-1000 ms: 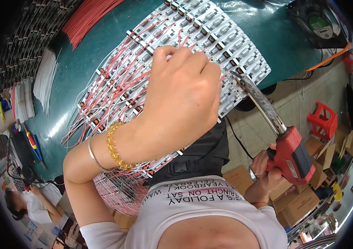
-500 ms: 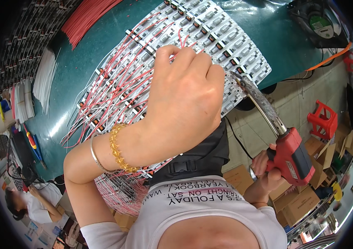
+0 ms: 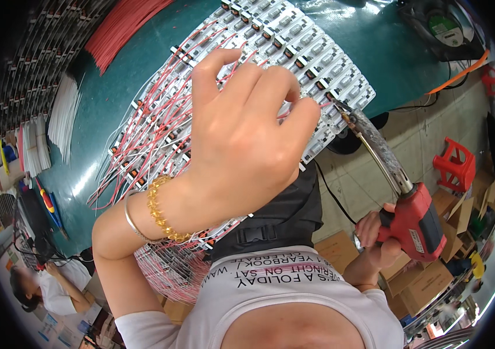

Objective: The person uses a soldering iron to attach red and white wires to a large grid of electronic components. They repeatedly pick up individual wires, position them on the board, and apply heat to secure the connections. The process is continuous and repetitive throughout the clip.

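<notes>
My left hand (image 3: 247, 128), with a yellow beaded bracelet and a silver bangle on the wrist, hovers over a panel of white circuit boards (image 3: 340, 64). Its fingers are curled; a red wire (image 3: 324, 105) shows between them and past the little finger, its end by the iron's tip. The hand hides the fingertips. My right hand (image 3: 375, 235) grips the handle of a red and black soldering gun (image 3: 415, 224). The gun's long metal nose points up and left, its tip (image 3: 333, 98) at a board near the panel's right side. Red and white wires (image 3: 154, 125) cover the panel's left part.
Bundles of red wires (image 3: 116, 32) and white wires (image 3: 64, 116) lie on the green table (image 3: 99, 93). Screwdrivers (image 3: 48, 203) rest at its left edge. A black fan-like device (image 3: 445, 29) stands far right. Beyond are a red stool (image 3: 455, 164), cardboard boxes (image 3: 422, 285) and another person (image 3: 58, 288).
My left hand has shifted slightly left and its fingers have spread somewhat. The soldering gun has moved slightly right, and its tip is now higher over the boards. The panel has shifted a little up-left.
</notes>
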Demonstrator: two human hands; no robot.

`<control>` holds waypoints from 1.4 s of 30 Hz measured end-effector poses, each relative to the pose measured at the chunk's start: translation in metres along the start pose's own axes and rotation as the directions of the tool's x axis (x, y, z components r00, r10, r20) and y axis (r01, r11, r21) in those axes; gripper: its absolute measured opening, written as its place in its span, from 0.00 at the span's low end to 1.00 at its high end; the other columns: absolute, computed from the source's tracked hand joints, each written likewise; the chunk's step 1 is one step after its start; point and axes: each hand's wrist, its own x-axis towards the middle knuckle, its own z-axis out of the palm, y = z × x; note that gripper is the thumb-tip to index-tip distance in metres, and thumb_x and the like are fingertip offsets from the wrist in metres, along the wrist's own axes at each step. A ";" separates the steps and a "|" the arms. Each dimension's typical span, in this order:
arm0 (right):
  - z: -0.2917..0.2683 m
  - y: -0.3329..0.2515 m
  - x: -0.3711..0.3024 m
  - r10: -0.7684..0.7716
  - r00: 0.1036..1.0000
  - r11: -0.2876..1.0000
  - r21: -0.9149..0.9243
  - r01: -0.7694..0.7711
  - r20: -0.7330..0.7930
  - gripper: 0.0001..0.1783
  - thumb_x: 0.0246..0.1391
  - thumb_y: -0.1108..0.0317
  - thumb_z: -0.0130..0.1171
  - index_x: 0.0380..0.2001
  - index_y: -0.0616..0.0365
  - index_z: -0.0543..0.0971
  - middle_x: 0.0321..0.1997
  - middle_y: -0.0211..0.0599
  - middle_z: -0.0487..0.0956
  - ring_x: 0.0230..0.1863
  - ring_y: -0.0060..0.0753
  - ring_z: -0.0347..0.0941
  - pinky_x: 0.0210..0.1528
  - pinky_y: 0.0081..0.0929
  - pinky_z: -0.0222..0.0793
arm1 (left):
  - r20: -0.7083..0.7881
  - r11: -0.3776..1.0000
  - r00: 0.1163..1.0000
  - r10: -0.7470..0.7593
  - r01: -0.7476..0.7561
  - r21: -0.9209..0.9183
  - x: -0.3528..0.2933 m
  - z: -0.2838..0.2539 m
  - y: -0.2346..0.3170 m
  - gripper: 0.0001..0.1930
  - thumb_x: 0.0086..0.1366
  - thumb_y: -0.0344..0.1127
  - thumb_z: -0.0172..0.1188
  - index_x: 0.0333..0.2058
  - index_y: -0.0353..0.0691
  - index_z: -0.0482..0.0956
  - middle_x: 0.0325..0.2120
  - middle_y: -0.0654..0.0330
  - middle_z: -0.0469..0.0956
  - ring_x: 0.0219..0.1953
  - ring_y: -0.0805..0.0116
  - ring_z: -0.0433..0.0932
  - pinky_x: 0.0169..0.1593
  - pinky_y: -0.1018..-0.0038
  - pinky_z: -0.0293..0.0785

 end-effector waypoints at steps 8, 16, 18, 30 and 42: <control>-0.008 0.002 -0.007 0.030 0.998 1.000 0.001 -0.030 0.060 0.44 0.48 0.36 0.50 0.50 0.70 0.61 0.08 0.23 0.62 0.09 0.20 0.58 0.15 0.18 0.57 | 0.101 0.974 0.990 -0.097 0.115 -0.196 0.001 0.012 0.004 0.06 0.45 0.26 0.61 0.18 0.40 0.71 0.24 0.63 0.70 0.29 0.64 0.68 0.40 0.69 0.59; -0.007 0.006 -0.007 0.038 0.998 0.999 -0.008 -0.038 0.047 0.38 0.46 0.37 0.53 0.41 0.66 0.65 0.09 0.24 0.63 0.09 0.19 0.58 0.14 0.18 0.56 | 0.143 0.978 0.985 -0.099 0.123 -0.166 0.005 0.010 0.006 0.05 0.44 0.24 0.60 0.18 0.39 0.72 0.23 0.62 0.70 0.29 0.63 0.68 0.37 0.69 0.60; -0.003 0.002 -0.006 0.059 0.998 0.998 -0.023 -0.058 0.038 0.37 0.46 0.38 0.54 0.40 0.66 0.65 0.09 0.24 0.64 0.09 0.19 0.59 0.14 0.18 0.56 | 0.147 0.979 0.985 -0.094 0.118 -0.164 0.006 0.010 0.007 0.05 0.44 0.24 0.60 0.18 0.39 0.72 0.23 0.62 0.70 0.29 0.63 0.68 0.37 0.69 0.60; -0.003 0.001 -0.002 -0.017 0.996 1.000 -0.009 0.017 0.086 0.38 0.49 0.40 0.51 0.45 0.69 0.64 0.09 0.24 0.63 0.09 0.20 0.59 0.14 0.19 0.57 | 0.156 0.980 0.983 -0.097 0.121 -0.155 0.005 0.007 0.006 0.04 0.45 0.25 0.60 0.20 0.39 0.73 0.23 0.61 0.71 0.29 0.61 0.69 0.37 0.69 0.60; -0.008 0.007 0.005 -0.093 0.995 0.981 0.176 0.085 0.036 0.37 0.55 0.44 0.46 0.51 0.71 0.59 0.09 0.26 0.62 0.09 0.20 0.57 0.15 0.19 0.57 | -0.108 0.601 0.985 -0.135 0.168 0.781 0.022 -0.041 -0.160 0.09 0.56 0.39 0.56 0.34 0.43 0.76 0.30 0.61 0.77 0.35 0.60 0.73 0.41 0.65 0.64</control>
